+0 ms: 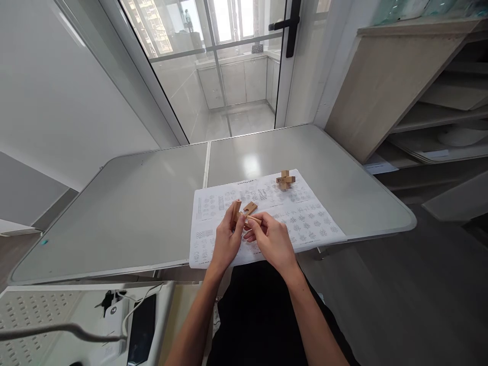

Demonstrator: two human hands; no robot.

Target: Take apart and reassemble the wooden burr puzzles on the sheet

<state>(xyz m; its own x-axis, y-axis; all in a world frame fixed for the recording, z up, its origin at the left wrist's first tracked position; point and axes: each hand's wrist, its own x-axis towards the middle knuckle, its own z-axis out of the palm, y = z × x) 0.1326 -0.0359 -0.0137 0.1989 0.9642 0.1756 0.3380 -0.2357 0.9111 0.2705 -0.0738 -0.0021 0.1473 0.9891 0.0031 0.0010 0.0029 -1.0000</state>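
My left hand (227, 235) grips a wooden puzzle piece (237, 207) that points up between its thumb and fingers. Close beside it, my right hand (272, 238) pinches another wooden puzzle piece (254, 219). The two hands nearly meet, so whether their pieces touch is hidden by the fingers. Just beyond them, a flat notched wooden piece (250, 208) lies on a printed instruction sheet (208, 249). At the sheet's far right stands an assembled wooden burr puzzle (285, 180) with blocks sticking out on several sides.
The sheet lies on a grey folding table (152, 203) near its front edge. A glass door with a black handle (292, 25) is behind. Wooden shelves (412, 86) rise at right. At lower left, a white stand (163, 325) carries a phone (142, 330), cables and keys.
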